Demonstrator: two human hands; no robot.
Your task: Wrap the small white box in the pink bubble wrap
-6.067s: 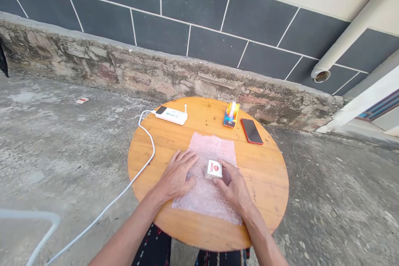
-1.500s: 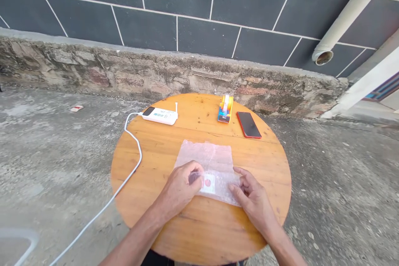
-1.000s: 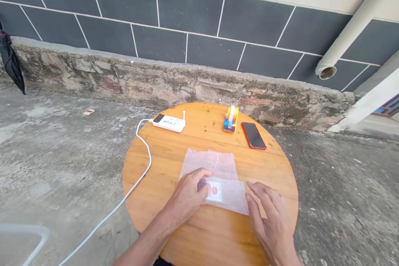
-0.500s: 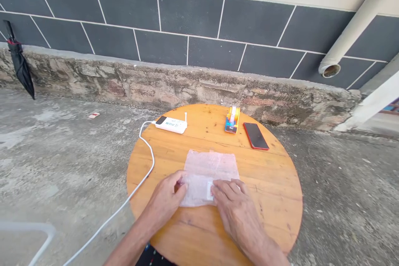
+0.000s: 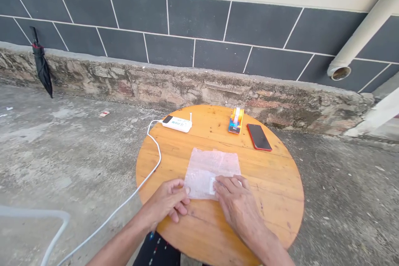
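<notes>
A sheet of pinkish, translucent bubble wrap [image 5: 212, 160] lies on the round wooden table in front of me, its near part folded over. Under that layer shows a small white flat object [image 5: 212, 185], partly covered by my right hand; its kind I cannot make out. My right hand [image 5: 235, 195] rests on the wrap's right side, fingers laid flat over it. At the near left corner is my left hand [image 5: 170, 199], its fingers loosely bent and apart, the thumb touching the wrap's edge.
At the table's [image 5: 274, 191] back left lies a white power strip [image 5: 177, 124] with a white cable [image 5: 137, 189] running off to the floor. A yellow and blue tape dispenser [image 5: 236, 120] and a red-edged phone [image 5: 259, 137] are at the back right. A black umbrella [image 5: 42, 66] leans on the wall.
My left hand has shifted from the wrap's left side to its near left corner, its fingers spreading lower. My right hand stays on the wrap. The view has turned slightly left.
</notes>
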